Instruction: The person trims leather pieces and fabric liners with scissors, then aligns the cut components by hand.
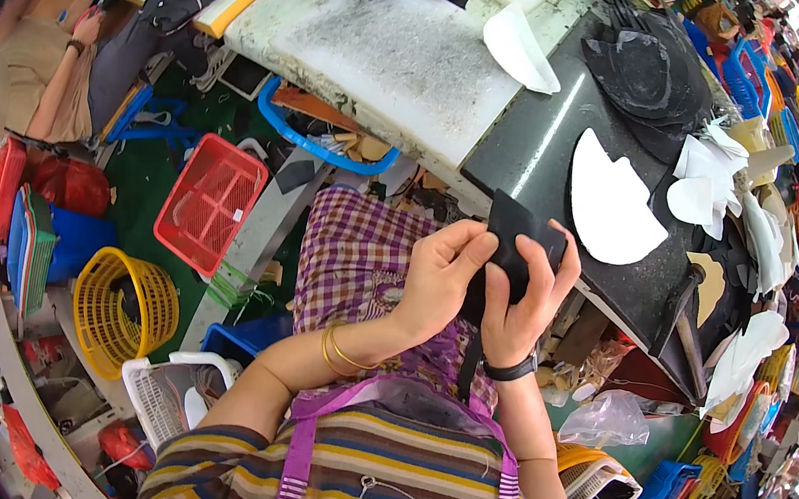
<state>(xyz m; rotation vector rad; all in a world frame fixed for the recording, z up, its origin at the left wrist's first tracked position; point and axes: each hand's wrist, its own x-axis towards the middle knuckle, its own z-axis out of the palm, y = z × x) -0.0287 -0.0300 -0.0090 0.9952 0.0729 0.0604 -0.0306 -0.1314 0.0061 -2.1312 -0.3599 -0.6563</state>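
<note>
Above my lap, at the near edge of the dark work table [546, 133], both hands hold a thin, flexible black piece of sheet material [515, 216]. My left hand [438, 280] pinches its left edge between thumb and fingertips. My right hand [522, 301] has its fingers bent over the right side, with the thumb against the near face. The lower part of the piece is partly hidden by my fingers. Just beyond my right hand, a white curved cut-out [610, 205] lies flat on the dark table.
A stack of black cut pieces [649, 76] and loose white pieces [706, 184] cover the table's right side, near a hammer [682, 312]. A pale cutting slab [386, 46] spans the far left. Red [211, 204] and yellow [124, 309] baskets stand left. Another person's arm [67, 80] shows far left.
</note>
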